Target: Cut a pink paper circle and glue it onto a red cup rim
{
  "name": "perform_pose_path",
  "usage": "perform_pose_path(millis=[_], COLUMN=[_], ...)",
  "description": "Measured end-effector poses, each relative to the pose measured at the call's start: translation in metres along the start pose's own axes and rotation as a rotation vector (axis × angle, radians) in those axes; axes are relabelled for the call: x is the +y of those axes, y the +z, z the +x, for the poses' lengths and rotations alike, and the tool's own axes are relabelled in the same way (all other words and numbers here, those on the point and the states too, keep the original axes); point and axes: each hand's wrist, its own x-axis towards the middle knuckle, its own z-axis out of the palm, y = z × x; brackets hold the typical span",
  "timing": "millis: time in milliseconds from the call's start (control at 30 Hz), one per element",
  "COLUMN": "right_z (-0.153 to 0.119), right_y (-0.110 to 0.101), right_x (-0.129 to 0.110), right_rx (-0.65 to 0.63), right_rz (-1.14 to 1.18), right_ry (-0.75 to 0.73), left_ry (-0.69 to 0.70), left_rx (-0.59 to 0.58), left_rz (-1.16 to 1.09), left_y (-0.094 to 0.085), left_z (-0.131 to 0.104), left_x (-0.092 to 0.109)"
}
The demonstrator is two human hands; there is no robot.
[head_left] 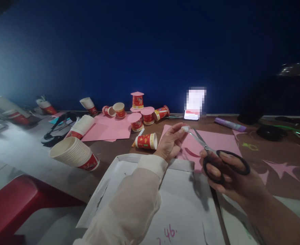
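Observation:
A pair of scissors [205, 147] with black handles is in my right hand [223, 173], my fingers through the loops. Its blades stand apart and point up and left. Beside the blade tips, my left hand [171, 139] pinches a small white piece [185, 129], too small to name for certain. Under both hands lies pink paper [218, 139] on the brown table. A red paper cup [146, 141] rests on its side left of my left wrist. Behind it stand red cups topped with pink paper discs [137, 99].
Stacked paper cups [73, 153] lean at the left, near a red stool [19, 204]. A lit phone [194, 105] stands against the blue partition. Pink scraps [281, 169] and a purple tube [230, 124] lie right. A white board [180, 200] is under my left forearm.

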Motion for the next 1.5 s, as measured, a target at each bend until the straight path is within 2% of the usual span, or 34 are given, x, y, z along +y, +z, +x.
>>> perform_pose_path(millis=[100,267,567,700,900,1167,1500], right_z=[-0.001,0.001,0.006,0.005,0.002,0.002,0.003], right_y=[-0.002,-0.008,-0.020,-0.022,-0.019,-0.014,-0.014], right_x=[0.002,0.006,0.009,0.004,-0.002,-0.002,-0.004], right_rx=[-0.014,-0.016,-0.107,-0.128,-0.157,-0.155,-0.147], right_rz=[-0.046,-0.103,-0.112,-0.096,-0.049,-0.028,-0.015], right_ry=[0.002,-0.003,-0.118,-0.092,-0.019,0.044,0.051], left_ry=[0.006,-0.025,-0.112,-0.080,-0.023,-0.016,-0.040], left_rx=[-0.024,0.035,0.033,0.038,-0.020,-0.046,-0.044], left_rz=[-0.017,-0.040,-0.035,-0.037,-0.041,-0.016,0.017], left_y=[0.001,0.002,0.005,0.003,-0.002,-0.004,-0.007], left_z=[-0.001,-0.001,-0.007,-0.003,0.001,0.003,0.003], left_x=[0.001,0.002,-0.007,-0.002,0.004,0.002,0.002])
